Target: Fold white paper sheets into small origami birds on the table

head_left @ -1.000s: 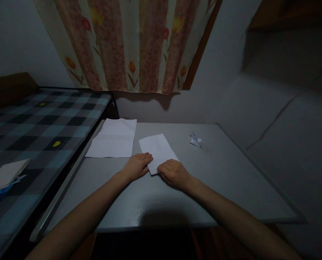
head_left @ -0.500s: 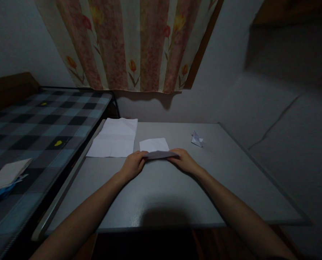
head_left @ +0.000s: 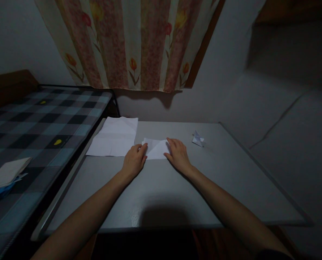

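Observation:
A folded piece of white paper [head_left: 155,150] lies nearly flat on the table, with a slanting crease edge across it. My left hand [head_left: 134,159] rests at its left end, fingertips and thumb apart and touching the paper's edge. At the right end lies my right hand [head_left: 178,155], its fingers stretched over the paper and its thumb spread toward me. Both hands cover the paper's short ends. To the right stands a small folded paper figure [head_left: 197,139], out of reach of the fingers.
Larger creased white sheets [head_left: 114,135] lie at the table's back left. The light grey table [head_left: 217,180] meets walls at the back and right. On the left is a bed with a checked cover [head_left: 76,112], holding a pale folded item [head_left: 9,172]. A tulip curtain [head_left: 132,43] hangs behind.
The near edge of the paper, lifted between my hands before, is now down flat on the table. My fingers have loosened and spread, and the right hand has shifted slightly forward.

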`<state>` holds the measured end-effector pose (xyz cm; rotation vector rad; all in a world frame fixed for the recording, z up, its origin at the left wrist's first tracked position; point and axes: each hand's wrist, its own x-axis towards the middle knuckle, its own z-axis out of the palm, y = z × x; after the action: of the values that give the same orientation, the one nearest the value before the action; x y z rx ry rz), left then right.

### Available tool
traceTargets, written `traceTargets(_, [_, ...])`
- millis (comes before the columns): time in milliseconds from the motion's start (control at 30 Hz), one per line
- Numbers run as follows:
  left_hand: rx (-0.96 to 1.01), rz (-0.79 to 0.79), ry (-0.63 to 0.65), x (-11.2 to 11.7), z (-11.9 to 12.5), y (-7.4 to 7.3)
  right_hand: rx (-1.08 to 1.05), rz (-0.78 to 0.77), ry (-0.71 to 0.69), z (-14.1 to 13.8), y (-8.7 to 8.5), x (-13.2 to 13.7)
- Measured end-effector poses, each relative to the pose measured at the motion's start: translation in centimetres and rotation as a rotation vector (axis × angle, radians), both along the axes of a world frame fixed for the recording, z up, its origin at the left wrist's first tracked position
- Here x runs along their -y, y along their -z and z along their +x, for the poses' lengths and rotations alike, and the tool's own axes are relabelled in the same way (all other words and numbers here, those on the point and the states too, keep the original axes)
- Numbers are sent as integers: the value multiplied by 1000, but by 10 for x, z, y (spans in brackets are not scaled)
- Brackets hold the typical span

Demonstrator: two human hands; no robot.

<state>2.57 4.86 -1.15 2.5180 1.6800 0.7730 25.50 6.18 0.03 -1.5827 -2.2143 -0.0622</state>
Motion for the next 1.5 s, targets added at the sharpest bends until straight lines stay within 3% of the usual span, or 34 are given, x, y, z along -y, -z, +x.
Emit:
traceTargets(133, [-121, 69, -2, 3, 3, -6, 144, 5, -226, -9, 1, 2])
traceTargets(233, [-110, 73, -14, 3, 3, -7, 94, -34, -186, -13, 5, 1])
traceTargets(400, [-43, 39, 88, 0, 0, -1, -217, -12, 30, -1, 9, -2])
traceTargets(533, [100, 79, 257, -1, -4, 4, -490, -160, -43, 13, 6, -2])
traceTargets(633, [299, 262, 322, 1, -5, 3, -744, -244, -103, 13, 2, 0])
traceTargets(767, [603, 509, 220, 2, -1, -3, -1112, -209, -202, -1, -11, 3])
traceTargets(867, [771, 492, 79, 2, 2, -5, -1231, -125, -151, -12, -24, 6])
traceTargets(967, [780, 392, 32, 0, 1, -5, -1246, -68, -105, -15, -31, 3])
traceTargets(1133, [490, 298, 208, -6, -11, -8, -1090, -71, 9, 0, -17, -16])
traceTargets(1300, [37, 55, 442, -9, -14, -5, -490, 18, 132, 15, 5, -19])
traceTargets(1367, [-118, -74, 529, -9, -12, -3, -215, 42, 45, 15, 7, -13])
traceTargets(1500, [-272, -188, 583, -7, -5, -1, 140, -127, -350, 7, 5, 0])
